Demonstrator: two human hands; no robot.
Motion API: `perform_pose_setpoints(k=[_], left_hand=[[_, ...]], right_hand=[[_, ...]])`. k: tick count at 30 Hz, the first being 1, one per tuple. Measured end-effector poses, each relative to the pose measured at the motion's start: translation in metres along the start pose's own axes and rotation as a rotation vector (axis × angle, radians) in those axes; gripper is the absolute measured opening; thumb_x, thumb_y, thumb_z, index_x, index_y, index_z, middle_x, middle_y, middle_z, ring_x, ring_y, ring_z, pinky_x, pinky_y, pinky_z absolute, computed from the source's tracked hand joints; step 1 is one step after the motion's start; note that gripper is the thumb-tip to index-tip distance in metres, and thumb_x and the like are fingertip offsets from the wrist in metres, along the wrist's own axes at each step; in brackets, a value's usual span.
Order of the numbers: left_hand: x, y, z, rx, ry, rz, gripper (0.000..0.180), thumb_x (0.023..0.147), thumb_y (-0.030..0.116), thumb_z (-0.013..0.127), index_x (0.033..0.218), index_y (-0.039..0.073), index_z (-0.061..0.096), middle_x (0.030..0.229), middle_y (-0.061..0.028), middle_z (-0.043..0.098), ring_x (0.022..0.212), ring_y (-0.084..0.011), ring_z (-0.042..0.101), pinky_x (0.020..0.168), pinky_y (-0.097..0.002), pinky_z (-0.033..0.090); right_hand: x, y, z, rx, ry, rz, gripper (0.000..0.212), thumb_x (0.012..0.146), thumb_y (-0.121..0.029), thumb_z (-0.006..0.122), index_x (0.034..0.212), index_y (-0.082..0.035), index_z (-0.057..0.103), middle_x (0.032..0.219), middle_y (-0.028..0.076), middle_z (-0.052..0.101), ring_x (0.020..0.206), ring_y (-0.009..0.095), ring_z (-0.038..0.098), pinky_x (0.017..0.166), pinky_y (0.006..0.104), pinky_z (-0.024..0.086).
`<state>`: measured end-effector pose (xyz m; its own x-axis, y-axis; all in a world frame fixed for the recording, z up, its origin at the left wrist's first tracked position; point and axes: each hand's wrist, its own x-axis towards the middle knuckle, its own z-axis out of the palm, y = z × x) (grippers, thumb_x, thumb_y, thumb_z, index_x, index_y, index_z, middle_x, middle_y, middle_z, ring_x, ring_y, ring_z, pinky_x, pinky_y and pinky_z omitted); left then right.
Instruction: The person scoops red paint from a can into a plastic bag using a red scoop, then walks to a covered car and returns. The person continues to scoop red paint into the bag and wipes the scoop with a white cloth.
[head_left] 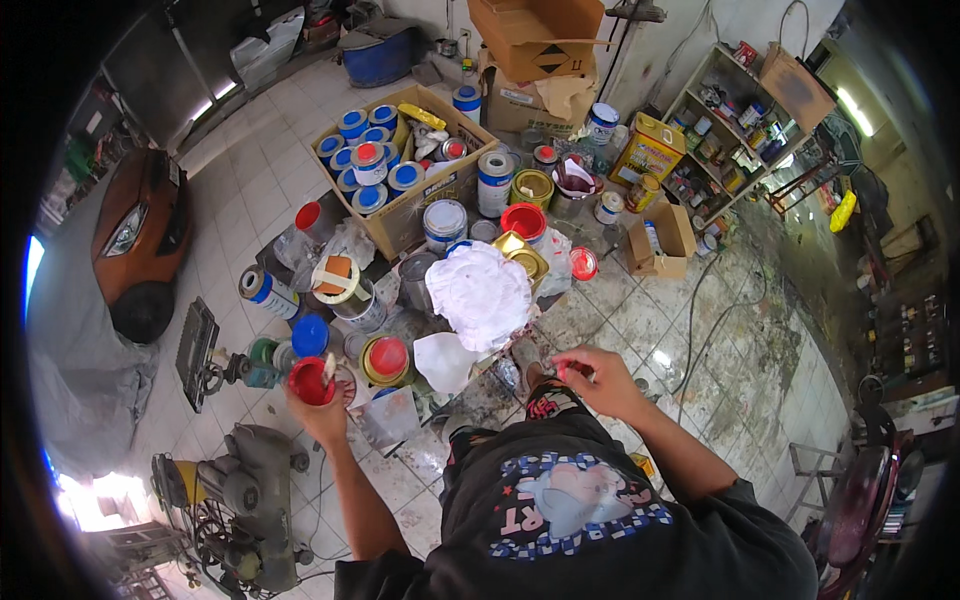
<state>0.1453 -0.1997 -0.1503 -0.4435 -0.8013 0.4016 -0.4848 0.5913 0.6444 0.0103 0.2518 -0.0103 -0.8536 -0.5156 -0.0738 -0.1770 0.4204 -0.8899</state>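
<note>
Grasping a red paint-filled cup point(311, 381), the left hand point(322, 408) is held low beside a red-lidded tin point(386, 358). A small red object point(566, 373), too small to identify, is pinched in the right hand's point(603, 380) clenched grip, below the white rag point(480, 292).

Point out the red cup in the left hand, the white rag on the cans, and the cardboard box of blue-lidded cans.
red cup point(310, 381), head view, on its red inside.
white rag point(480, 293), head view, middle of the bunched cloth.
cardboard box point(412, 217), head view, on its front wall.
</note>
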Motion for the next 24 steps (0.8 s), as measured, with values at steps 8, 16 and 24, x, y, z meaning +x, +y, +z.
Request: perform_pose_setpoints(k=[8, 16, 24], left_hand=[[0.036, 0.101, -0.074, -0.074, 0.071, 0.007, 0.1, 0.063, 0.01, 0.087, 0.15, 0.002, 0.038, 0.144, -0.018, 0.051, 0.131, -0.0305, 0.052, 0.111, -0.0393, 0.042], [0.076, 0.265, -0.077, -0.214, 0.002, 0.052, 0.1, 0.065, 0.007, 0.084, 0.152, 0.003, 0.035, 0.142, -0.0181, 0.051, 0.129, -0.0274, 0.053, 0.11, -0.0378, 0.042], [0.098, 0.352, 0.07, -0.187, -0.1, 0.215, 0.102, 0.059, 0.015, 0.089, 0.147, -0.002, 0.04, 0.137, -0.0206, 0.055, 0.124, -0.033, 0.058, 0.106, -0.041, 0.047]], right_hand=[[0.086, 0.049, -0.044, 0.096, 0.145, -0.065, 0.02, 0.092, -0.005, 0.065, 0.111, -0.002, 0.071, 0.093, 0.008, 0.071, 0.076, 0.013, 0.066, 0.071, 0.0268, 0.053], [0.176, 0.053, -0.086, 0.15, 0.188, -0.157, 0.02, 0.092, -0.001, 0.065, 0.111, -0.002, 0.071, 0.095, 0.006, 0.07, 0.082, 0.009, 0.064, 0.073, 0.0244, 0.051], [0.252, -0.063, -0.085, 0.218, -0.192, -0.367, 0.068, 0.08, -0.016, 0.084, 0.139, -0.006, 0.05, 0.094, 0.008, 0.069, 0.077, 0.014, 0.065, 0.07, 0.0285, 0.053]])
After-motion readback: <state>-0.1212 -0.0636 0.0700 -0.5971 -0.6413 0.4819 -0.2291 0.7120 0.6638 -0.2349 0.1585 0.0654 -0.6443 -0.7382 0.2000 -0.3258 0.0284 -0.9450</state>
